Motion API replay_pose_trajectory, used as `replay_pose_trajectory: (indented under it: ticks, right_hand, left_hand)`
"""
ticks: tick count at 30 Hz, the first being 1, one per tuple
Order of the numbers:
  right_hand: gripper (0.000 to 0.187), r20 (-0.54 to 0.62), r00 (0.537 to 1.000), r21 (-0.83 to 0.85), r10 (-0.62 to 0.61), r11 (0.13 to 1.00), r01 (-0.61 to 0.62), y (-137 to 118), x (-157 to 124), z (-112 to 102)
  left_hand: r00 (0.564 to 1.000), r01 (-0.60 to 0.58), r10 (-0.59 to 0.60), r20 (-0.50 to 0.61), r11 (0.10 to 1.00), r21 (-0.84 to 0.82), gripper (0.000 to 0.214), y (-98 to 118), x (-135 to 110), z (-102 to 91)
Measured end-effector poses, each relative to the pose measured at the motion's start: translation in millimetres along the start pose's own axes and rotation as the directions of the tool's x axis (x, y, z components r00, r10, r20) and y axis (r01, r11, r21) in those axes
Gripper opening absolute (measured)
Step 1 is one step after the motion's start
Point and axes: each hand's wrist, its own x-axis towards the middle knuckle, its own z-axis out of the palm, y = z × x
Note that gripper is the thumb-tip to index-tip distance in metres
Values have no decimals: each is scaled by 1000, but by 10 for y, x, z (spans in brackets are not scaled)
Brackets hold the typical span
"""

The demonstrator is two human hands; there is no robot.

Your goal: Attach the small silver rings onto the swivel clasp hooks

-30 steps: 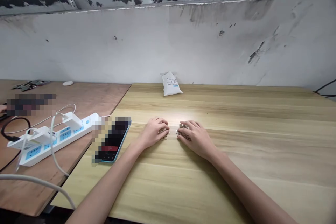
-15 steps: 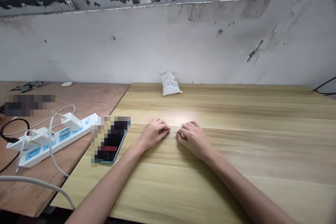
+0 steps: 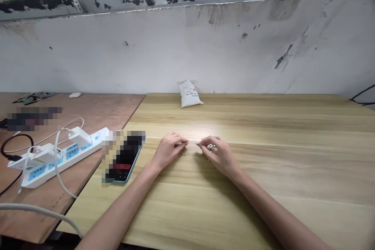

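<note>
My left hand (image 3: 170, 150) rests over the wooden table with thumb and forefinger pinched together. What lies between those fingertips is too small to make out. Below them are small metal rings (image 3: 182, 154) on the tabletop. Across a short gap, my right hand (image 3: 221, 156) also pinches, with a thin metallic bit (image 3: 197, 144) showing at its fingertips; its kind is unclear. A little heap of shiny metal rings (image 3: 211, 148) shows under the curve of that hand, partly covered by the fingers.
A phone (image 3: 130, 158), partly blurred out, lies left of my hands. Near the wall stands a white printed packet (image 3: 190, 94). On the brown table at left, a white power strip (image 3: 67, 156) holds plugs and loose cables. The wooden table (image 3: 293, 144) extends right.
Both hands have lifted their fingers slightly and now pinch at the tips. More of the metal rings beneath each hand has come into sight.
</note>
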Motion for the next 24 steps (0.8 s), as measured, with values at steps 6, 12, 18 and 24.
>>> replay_pose_trajectory:
  ticks: [6,12,18,24]
  right_hand:
    - [13,30,991,-109,-129,985,131,-7,18,-4]
    - [15,3,987,-191,-161,969,158,-35,18,5]
    - [12,-6,986,-196,-169,967,165,-26,17,19]
    - [13,-13,988,-196,-155,969,150,-38,20,25]
  left_hand:
    - [997,10,-14,-79,999,-52,10,111,-22,7]
    - [998,54,-56,-39,997,-50,13,150,-39,7]
    - [998,36,-38,-41,998,-53,12,127,-25,40]
    - [1000,-8,8,-24,1000,-15,13,139,-34,48]
